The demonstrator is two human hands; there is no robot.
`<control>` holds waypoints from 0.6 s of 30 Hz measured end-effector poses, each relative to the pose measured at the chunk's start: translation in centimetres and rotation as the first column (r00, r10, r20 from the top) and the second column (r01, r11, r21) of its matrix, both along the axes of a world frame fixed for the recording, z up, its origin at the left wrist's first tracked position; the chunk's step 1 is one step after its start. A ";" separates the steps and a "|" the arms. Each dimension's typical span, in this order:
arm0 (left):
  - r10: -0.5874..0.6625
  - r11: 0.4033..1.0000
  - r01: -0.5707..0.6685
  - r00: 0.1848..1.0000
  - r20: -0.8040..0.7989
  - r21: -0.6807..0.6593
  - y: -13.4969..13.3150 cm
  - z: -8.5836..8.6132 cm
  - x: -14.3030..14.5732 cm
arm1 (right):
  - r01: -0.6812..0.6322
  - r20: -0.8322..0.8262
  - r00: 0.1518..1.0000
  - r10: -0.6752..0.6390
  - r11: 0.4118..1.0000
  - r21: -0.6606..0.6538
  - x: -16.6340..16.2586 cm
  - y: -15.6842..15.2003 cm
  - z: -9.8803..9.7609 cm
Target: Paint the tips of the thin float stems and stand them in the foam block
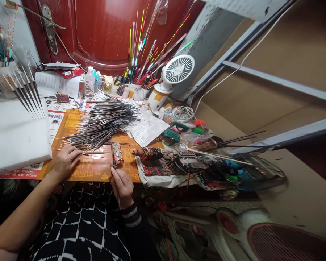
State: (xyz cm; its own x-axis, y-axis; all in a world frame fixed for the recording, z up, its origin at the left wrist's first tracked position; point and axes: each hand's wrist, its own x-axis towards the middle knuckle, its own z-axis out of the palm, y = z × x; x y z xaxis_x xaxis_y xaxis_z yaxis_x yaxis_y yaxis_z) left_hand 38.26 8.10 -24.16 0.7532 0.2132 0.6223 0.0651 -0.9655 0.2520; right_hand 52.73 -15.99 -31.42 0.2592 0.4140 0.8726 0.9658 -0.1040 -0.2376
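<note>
While the left hand (66,160) rests on the orange printed table (92,170) with its fingers pinched closed on one thin grey pointed float stem (93,153), the right hand (122,187) sits at about five o'clock from it, fingers curled closed around a slim dark brush-like tool (118,197) whose tip cannot be made out. That stem lies nearly flat, its far end reaching toward a small paint-smeared block (117,154) at three o'clock from the left hand. At twelve o'clock from the hands sprawls the big heap of grey tapered stems (103,121), from which this one is already separated. To do the work cleanly, I judge the stem should be kept level and steady by the pinch, with the tool brought to it lightly so neighbouring stems are not brushed. Containers: white cups (136,92) at one o'clock hold a fan of bright multicoloured float rods (146,47); a white foam block (13,134) at nine o'clock carries upright grey stems (29,90) stuck into it. A white desk fan (176,70) and a clear plastic bottle (89,84) stand beyond.
</note>
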 end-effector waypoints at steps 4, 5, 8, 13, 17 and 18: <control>-0.011 1.000 0.011 1.000 0.011 0.020 0.1 0.0 0.1 | 0.021 0.001 1.000 -0.021 1.000 -0.011 0.0 0.1 -0.2; -0.015 1.000 0.014 1.000 0.013 0.022 0.2 0.0 0.1 | 0.028 0.003 1.000 -0.028 1.000 -0.013 0.0 0.1 -0.3; -0.019 1.000 0.019 1.000 0.014 0.018 0.2 -0.1 0.1 | 0.034 0.005 0.999 -0.034 0.999 -0.012 0.0 0.1 -0.4; -0.004 1.000 0.004 1.000 0.012 0.016 0.2 -0.2 0.0 | 0.028 -0.001 1.000 -0.028 1.000 -0.001 0.0 0.2 -0.5; -0.008 1.000 0.007 1.000 0.019 0.024 0.2 -0.3 0.1 | 0.020 -0.007 1.000 -0.019 0.999 0.031 -0.1 0.1 -0.2; -0.009 1.000 0.009 1.000 0.022 0.025 0.2 -0.4 0.1 | 0.004 -0.018 1.000 -0.003 0.999 0.039 -0.1 0.0 -0.1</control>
